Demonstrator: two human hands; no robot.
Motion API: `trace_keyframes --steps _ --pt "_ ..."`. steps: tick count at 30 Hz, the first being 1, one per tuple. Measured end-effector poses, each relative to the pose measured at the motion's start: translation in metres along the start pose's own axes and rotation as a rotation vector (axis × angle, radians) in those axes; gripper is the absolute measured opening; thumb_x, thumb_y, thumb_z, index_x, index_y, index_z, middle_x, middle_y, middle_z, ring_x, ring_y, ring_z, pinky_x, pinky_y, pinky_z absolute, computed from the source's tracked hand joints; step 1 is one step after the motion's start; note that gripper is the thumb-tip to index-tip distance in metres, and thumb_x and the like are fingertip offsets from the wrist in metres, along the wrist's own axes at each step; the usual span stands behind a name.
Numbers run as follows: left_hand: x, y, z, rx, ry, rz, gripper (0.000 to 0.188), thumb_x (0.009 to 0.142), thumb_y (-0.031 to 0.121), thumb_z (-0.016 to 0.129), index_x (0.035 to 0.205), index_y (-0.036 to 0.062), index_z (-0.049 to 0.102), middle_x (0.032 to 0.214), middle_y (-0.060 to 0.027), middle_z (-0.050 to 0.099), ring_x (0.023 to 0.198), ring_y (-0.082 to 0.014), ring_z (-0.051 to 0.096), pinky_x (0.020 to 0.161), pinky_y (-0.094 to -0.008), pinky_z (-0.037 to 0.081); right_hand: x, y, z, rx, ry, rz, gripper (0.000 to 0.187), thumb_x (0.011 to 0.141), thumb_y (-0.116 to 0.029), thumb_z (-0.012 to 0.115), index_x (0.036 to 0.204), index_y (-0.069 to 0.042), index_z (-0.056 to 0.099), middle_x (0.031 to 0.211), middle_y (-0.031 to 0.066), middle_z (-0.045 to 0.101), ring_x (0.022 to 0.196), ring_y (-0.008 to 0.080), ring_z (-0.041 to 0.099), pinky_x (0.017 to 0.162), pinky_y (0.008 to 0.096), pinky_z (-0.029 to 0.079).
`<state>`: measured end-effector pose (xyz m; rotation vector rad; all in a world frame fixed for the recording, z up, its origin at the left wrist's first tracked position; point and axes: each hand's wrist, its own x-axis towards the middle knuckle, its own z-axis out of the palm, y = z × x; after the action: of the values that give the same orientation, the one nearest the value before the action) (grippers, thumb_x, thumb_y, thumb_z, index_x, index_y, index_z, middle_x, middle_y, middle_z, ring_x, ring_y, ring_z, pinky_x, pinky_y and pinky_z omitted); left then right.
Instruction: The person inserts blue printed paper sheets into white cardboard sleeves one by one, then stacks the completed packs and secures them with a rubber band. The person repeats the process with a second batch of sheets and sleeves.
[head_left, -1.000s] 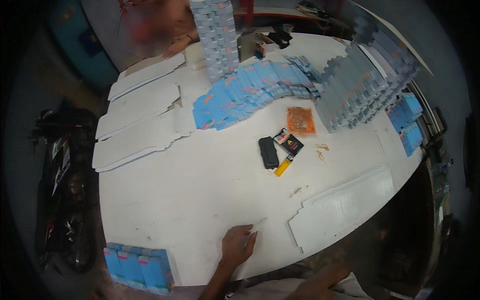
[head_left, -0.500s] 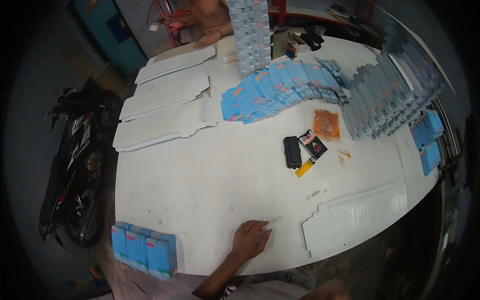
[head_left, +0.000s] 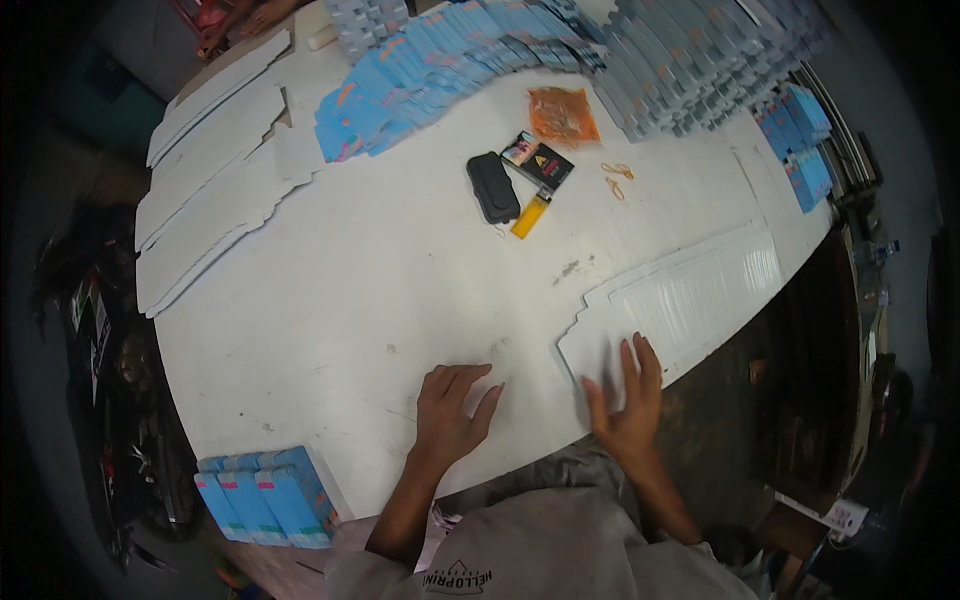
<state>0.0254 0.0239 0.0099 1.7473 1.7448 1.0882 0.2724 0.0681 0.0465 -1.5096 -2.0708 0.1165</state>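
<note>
My left hand [head_left: 450,415] rests over the bare white tabletop near the front edge, its fingers bent and the thumb apart, holding nothing. To its right, my right hand [head_left: 628,408] is spread at the near left end of a stack of white die-cut cardboard sheets [head_left: 690,290]. Its fingertips are over or against the stack's edge; contact cannot be made out. Nothing is in its fingers. The sheets lie flat, glossy on top, with notched left ends. Beyond the hands lie a black case [head_left: 493,188], a black box [head_left: 540,160] and a yellow lighter [head_left: 531,215].
Blue folded cartons [head_left: 265,500] stand at the near left corner. White cardboard stacks [head_left: 210,200] lie at the left. Blue cartons [head_left: 450,65] fan across the back, beside tall grey stacks [head_left: 690,60]. An orange packet [head_left: 563,115] and rubber bands [head_left: 618,178] lie nearby. A motorbike [head_left: 130,400] stands left.
My right hand has come up from below the table edge to the white cardboard sheets. My left hand stays over the table, its fingers slightly curled. The view has tilted down and shifted right.
</note>
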Motion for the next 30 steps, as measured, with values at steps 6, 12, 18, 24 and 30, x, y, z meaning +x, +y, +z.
trace_keyframes --steps 6,12,18,24,30 --pt "-0.020 -0.003 -0.004 -0.032 -0.015 0.052 0.030 0.084 0.007 0.082 0.112 0.0037 0.072 0.100 -0.0125 0.072 0.090 -0.0322 0.067 0.084 -0.0421 0.052 -0.043 -0.015 0.028 0.461 -0.231 0.214 0.039 0.091 -0.001 0.071 0.129 0.004 0.066 0.126 0.0275 0.067 0.119 0.0423 0.064 0.103 0.0492 0.049" --pt "-0.038 -0.008 -0.006 0.149 -0.039 0.091 0.042 0.084 0.004 0.078 0.126 0.0049 0.070 0.131 -0.0148 0.066 0.118 -0.0354 0.061 0.099 -0.0472 0.048 -0.018 -0.060 0.052 0.090 -0.247 -0.091 0.048 0.089 -0.010 0.078 0.132 0.005 0.065 0.113 0.0195 0.055 0.101 0.0341 0.054 0.083 0.0447 0.043" --pt "-0.034 -0.011 -0.006 0.342 -0.312 0.234 0.064 0.090 0.013 0.070 0.151 0.0050 0.053 0.167 -0.0200 0.035 0.154 -0.0434 0.032 0.124 -0.0613 0.025 -0.026 -0.059 0.059 0.265 -0.345 -0.132 0.046 0.091 -0.008 0.072 0.132 0.007 0.059 0.107 0.0232 0.060 0.092 0.0391 0.062 0.074 0.0478 0.051" --pt "-0.025 0.000 -0.011 0.338 -0.502 0.167 0.076 0.091 0.037 0.072 0.156 0.0049 0.048 0.169 -0.0197 0.031 0.158 -0.0437 0.022 0.126 -0.0648 0.017 -0.014 -0.070 0.051 0.718 -0.596 0.321 0.023 0.094 -0.002 0.063 0.117 0.004 0.062 0.088 0.0263 0.068 0.078 0.0459 0.069 0.069 0.0519 0.056" --pt "-0.014 0.010 -0.005 0.413 -0.561 0.107 0.083 0.090 0.041 0.072 0.156 0.0014 0.042 0.169 -0.0232 0.027 0.157 -0.0470 0.021 0.123 -0.0692 0.017 -0.007 -0.062 0.039 0.295 -0.652 0.262 0.019 0.094 -0.003 0.069 0.112 0.003 0.067 0.089 0.0226 0.071 0.081 0.0399 0.073 0.068 0.0430 0.056"
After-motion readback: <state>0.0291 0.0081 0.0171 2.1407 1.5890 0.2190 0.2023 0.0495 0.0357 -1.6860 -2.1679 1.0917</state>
